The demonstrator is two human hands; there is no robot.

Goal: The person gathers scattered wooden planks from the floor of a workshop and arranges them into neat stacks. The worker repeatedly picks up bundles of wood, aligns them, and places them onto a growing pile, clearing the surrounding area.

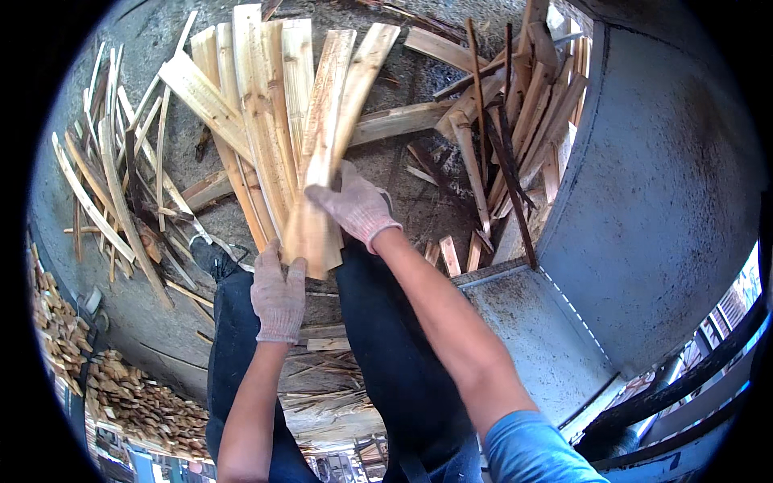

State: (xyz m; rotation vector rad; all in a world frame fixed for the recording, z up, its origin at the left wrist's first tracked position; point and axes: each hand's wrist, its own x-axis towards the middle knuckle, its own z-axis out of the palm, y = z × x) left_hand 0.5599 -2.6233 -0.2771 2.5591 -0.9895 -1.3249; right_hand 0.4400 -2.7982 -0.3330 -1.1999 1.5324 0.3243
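Note:
Both my hands wear light knitted work gloves. My right hand (pixel 354 205) is closed around the right edge of a wooden board (pixel 314 229), with its thumb lying across the front. The board's near end is blurred. My left hand (pixel 279 294) is lower down, its thumb and fingers closed at the near left corner of the same board. Beyond it, several long pale wooden planks (pixel 259 105) fan out away from me, some overlapping. Where the planks and the board overlap, I cannot tell how many lie in my grip.
Thin wood strips (pixel 121 193) lie scattered at the left. More wood pieces (pixel 535 121) lean in a heap at the far right, beside a grey metal panel (pixel 656 161). Stacked cut wood (pixel 149 402) fills the lower left. My legs (pixel 394 346) stand below the board.

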